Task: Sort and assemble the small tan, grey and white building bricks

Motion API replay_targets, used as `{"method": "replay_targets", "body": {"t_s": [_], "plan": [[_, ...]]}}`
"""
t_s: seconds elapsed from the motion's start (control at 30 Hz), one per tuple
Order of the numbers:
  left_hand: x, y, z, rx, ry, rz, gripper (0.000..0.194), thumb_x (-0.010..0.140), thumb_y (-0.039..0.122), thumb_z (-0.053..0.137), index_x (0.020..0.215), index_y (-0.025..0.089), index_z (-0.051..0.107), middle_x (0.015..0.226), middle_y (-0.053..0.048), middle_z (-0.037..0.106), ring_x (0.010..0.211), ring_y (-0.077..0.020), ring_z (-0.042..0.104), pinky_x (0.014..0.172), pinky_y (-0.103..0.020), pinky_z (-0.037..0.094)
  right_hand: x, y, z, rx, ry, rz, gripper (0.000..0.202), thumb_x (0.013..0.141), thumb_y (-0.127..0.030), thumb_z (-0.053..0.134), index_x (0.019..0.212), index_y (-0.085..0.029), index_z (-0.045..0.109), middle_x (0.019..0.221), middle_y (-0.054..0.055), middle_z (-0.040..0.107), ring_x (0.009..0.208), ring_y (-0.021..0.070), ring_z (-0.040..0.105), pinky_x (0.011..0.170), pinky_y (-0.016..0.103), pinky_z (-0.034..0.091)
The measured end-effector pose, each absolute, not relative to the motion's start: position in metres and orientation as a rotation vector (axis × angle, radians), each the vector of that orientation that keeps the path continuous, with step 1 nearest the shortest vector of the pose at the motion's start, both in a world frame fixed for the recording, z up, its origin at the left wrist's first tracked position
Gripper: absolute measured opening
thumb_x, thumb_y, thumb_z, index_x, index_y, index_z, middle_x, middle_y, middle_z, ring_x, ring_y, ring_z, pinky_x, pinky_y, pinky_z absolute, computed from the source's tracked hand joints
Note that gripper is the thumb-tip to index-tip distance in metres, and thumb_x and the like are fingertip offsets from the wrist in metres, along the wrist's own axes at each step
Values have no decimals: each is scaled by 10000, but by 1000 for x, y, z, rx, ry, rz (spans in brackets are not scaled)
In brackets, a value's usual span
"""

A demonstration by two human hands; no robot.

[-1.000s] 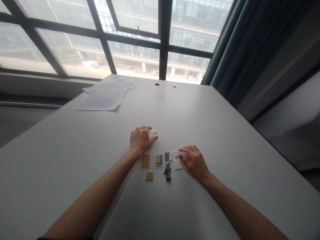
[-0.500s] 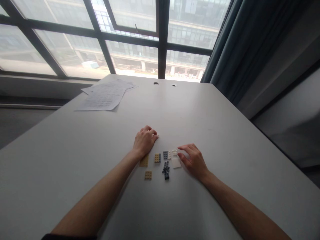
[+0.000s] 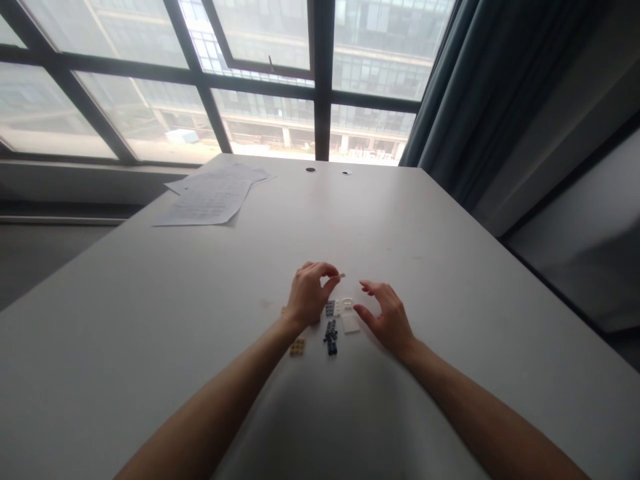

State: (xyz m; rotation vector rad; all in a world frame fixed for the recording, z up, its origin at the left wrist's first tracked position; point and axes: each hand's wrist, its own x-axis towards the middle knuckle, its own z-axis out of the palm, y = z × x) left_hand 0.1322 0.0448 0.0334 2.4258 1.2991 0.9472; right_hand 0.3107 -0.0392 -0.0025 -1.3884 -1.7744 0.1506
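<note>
My left hand (image 3: 309, 296) is lifted just above the white table (image 3: 150, 320) and pinches a small white brick plate (image 3: 342, 275) between thumb and fingers. My right hand (image 3: 386, 316) hovers beside it, fingers curled apart, holding nothing. Between and below the hands lie small brick pieces: a grey plate (image 3: 331, 308), a tiny white piece (image 3: 347, 303), a flat white tile (image 3: 351, 323), a dark blue piece (image 3: 331, 337) and a tan plate (image 3: 297, 347). Other tan plates are mostly hidden under my left hand.
Printed paper sheets (image 3: 210, 197) lie at the far left of the table. Two small round holes (image 3: 311, 170) sit near the far edge by the window. A dark curtain (image 3: 480, 100) hangs at the right, past the table's right edge.
My left hand closed on the small white plate at the far side of the pieces, lifted it and carried it right toward my right hand, which rose slightly off the table.
</note>
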Motion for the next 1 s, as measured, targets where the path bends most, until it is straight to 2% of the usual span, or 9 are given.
{"method": "replay_targets", "body": {"t_s": [0.1,0.27,0.47,0.67,1.0], "plan": [[143,17,37,2243,1099,1094,36,820,246,642,811,213,651,777,10,676,775,-149,599,746,-277,472,306,-44,0,-1315,-1749,72,478,854,-415,607,1269,-212,483,1086,111,621,977,251,584,855,415,497],[148,-4,38,2209,973,1107,39,821,210,641,787,210,660,745,11,673,738,-143,590,712,-268,470,301,-49,5,-1184,-1743,-83,297,866,-284,610,1157,-237,570,977,75,664,912,222,616,815,385,515],[143,-8,48,2056,1038,1194,53,785,225,682,743,200,661,694,18,665,678,-125,603,686,-244,472,300,-51,7,-1151,-1665,-152,344,810,-277,693,1131,-225,580,952,70,667,875,217,621,780,379,528],[140,-15,45,1946,1058,1104,48,745,156,682,720,195,671,684,19,680,659,-120,624,664,-226,477,295,-54,8,-1168,-1706,-166,257,825,-240,668,1073,-217,606,920,65,673,862,212,614,772,372,523],[109,-12,34,1846,1159,1174,138,810,305,614,809,180,672,732,-6,685,645,-127,582,648,-248,463,322,-48,21,-1291,-1723,-198,267,818,-267,648,1075,-205,611,925,68,663,838,213,601,765,373,515]]}}
